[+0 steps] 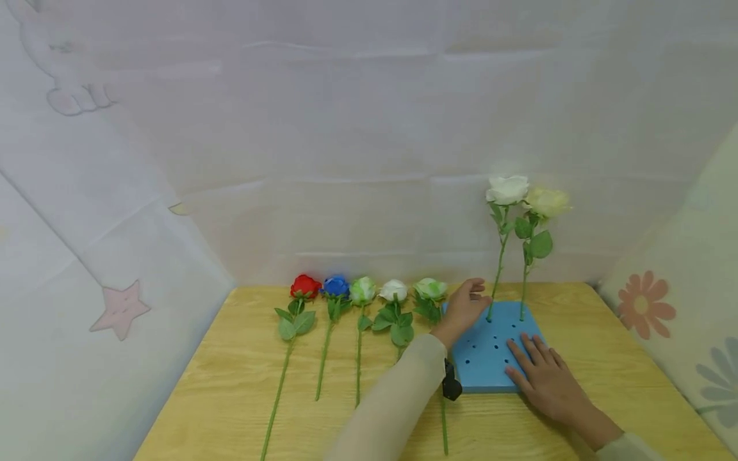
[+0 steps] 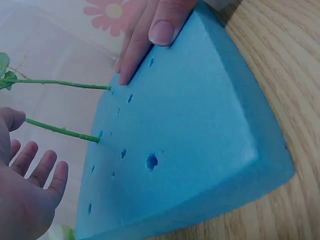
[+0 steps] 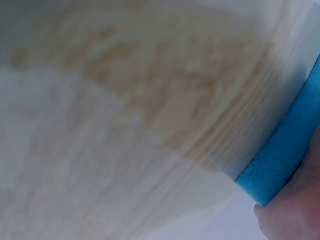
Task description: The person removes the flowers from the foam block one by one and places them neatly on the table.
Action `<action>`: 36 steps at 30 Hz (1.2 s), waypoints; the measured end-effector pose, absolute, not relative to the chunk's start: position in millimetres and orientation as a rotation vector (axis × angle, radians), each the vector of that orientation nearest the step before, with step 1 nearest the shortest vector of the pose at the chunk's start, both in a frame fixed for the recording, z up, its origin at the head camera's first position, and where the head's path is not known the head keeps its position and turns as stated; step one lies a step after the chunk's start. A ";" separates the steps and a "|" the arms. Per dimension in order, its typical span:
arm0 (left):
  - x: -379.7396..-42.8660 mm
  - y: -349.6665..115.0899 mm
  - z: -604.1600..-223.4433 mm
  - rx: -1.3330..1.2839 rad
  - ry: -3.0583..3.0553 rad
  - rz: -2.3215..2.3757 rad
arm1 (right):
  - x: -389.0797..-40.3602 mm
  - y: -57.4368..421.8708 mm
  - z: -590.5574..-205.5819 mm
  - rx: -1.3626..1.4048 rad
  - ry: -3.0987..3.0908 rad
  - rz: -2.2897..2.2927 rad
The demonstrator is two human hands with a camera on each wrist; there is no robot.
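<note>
A blue foam block (image 1: 481, 374) with several holes lies on the table. Upright in its back holes stand a white rose (image 1: 507, 190) and a pale yellow rose (image 1: 546, 202). Beside the white rose's stem (image 2: 62, 131) is my left hand (image 1: 466, 307), its fingers apart and loosely bent. The thumb tip overlaps that stem in the left wrist view; whether it touches cannot be told. My right hand (image 1: 544, 381) rests with spread fingers on the block's right front part. In the right wrist view only a bit of that hand shows against the block's blue edge (image 3: 280, 155).
Left of the block, a red rose (image 1: 304, 286), a blue rose (image 1: 336, 286), a green-white rose (image 1: 362, 291), a white rose (image 1: 394, 290) and another green-white rose (image 1: 430, 288) lie on the wooden table (image 1: 219, 390). My left forearm crosses over some stems. Pale cloth (image 1: 357, 128) hangs behind.
</note>
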State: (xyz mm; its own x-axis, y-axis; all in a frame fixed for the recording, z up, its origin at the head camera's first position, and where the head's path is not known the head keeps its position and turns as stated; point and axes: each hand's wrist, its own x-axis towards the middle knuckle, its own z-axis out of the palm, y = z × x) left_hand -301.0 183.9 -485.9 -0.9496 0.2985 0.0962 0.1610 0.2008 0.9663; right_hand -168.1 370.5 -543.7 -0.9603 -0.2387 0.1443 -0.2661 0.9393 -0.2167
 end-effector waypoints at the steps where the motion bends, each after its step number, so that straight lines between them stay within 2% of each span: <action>1: -301.5 184.3 -486.4 0.439 2.343 1.866 | -168.0 370.1 -544.3 0.392 -2.980 0.363; 23: -305.2 202.6 -485.9 0.412 2.303 1.875 | -168.6 362.6 -537.4 0.413 -2.942 0.297; 36: -310.6 211.1 -475.5 0.646 2.280 1.953 | -169.0 368.4 -540.3 0.373 -2.979 0.295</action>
State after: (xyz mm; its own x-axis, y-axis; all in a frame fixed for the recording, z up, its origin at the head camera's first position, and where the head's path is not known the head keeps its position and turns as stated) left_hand -310.6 211.1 -475.5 -0.9090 0.3572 0.2147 0.2671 0.1036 0.9581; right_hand -169.0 368.4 -540.3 -0.9618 -0.2308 0.1474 -0.2552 0.9506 -0.1769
